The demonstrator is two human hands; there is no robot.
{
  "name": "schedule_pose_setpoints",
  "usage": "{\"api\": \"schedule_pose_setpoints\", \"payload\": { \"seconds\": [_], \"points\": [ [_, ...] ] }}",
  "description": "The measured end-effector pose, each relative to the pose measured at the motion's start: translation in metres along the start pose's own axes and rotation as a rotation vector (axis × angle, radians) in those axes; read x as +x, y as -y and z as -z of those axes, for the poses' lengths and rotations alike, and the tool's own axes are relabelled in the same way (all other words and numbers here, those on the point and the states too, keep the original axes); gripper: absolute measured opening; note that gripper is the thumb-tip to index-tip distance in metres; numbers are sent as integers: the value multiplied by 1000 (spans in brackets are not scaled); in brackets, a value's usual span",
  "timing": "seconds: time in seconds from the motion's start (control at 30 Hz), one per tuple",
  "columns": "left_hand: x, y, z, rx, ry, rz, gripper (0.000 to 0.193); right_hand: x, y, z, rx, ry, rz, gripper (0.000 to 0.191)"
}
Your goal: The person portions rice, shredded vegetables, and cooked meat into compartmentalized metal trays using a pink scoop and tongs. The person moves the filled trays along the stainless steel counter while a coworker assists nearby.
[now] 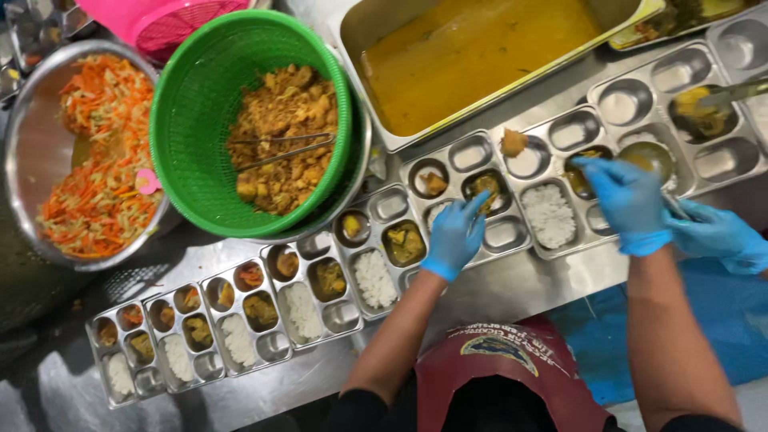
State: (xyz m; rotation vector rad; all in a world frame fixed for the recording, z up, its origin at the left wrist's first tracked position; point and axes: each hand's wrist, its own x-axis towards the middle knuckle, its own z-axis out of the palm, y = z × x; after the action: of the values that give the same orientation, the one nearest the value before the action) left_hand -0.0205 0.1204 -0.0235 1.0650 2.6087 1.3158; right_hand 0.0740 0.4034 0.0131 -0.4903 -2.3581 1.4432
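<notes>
Green plastic basket [200, 120] of fried pieces and steel bowl of shredded carrot salad [24, 144] sit far-left; gloved left hand [454, 236] pinches curry over a compartmented steel tray [512, 234], while gloved right hand [628, 200], right, grips a ladle [650, 157].

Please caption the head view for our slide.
Blue-gloved left hand and right hand fill compartmented steel meal trays.

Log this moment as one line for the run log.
left hand: over steel tray, fingers at curry compartment | right hand: over next tray | third gloved hand at right
</notes>
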Motion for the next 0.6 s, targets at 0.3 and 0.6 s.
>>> {"api": "schedule_pose_setpoints", "payload": {
  "seconds": [0.3,0.6],
  "points": [
    [63,29,-123,467,352,-51,61,-68,-81,-56,-764,-95,325,32],
    [16,36,-114,259,296,46,71,-97,-3,-18,-757,-138,310,28]
  ]
}}
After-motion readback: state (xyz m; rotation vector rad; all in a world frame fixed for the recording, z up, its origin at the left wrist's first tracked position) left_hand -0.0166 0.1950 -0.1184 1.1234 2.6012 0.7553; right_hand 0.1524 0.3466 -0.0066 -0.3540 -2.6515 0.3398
